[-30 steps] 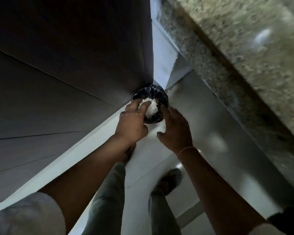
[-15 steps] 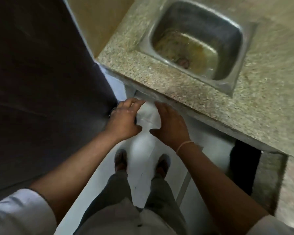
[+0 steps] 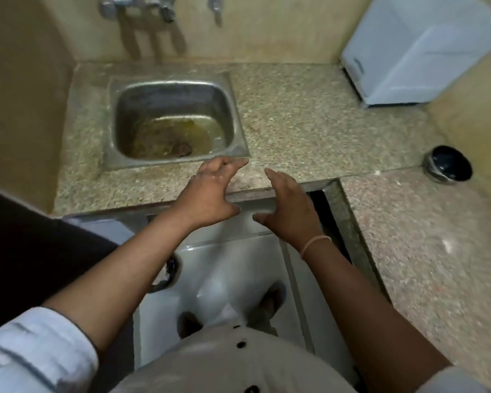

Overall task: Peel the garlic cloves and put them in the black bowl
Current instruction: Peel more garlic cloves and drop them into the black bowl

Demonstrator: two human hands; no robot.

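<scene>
at a speckled granite counter (image 3: 295, 117). left hand (image 3: 210, 191) spread wide, fingers straight, over the counter's front edge near the corner of the stainless steel sink (image 3: 112, 123); holding nothing. right hand (image 3: 287, 207) just beside it, likewise wide and empty, thumb out. small round black bowl (image 3: 448, 164) upright on the counter by the right wall, well apart from the right hand, off to its right.

place: small kitchen | shown by: steel sink (image 3: 170, 120) at 11 o'clock, taps (image 3: 136, 8) at 12, speckled stone counter (image 3: 309, 120) at 1
</scene>
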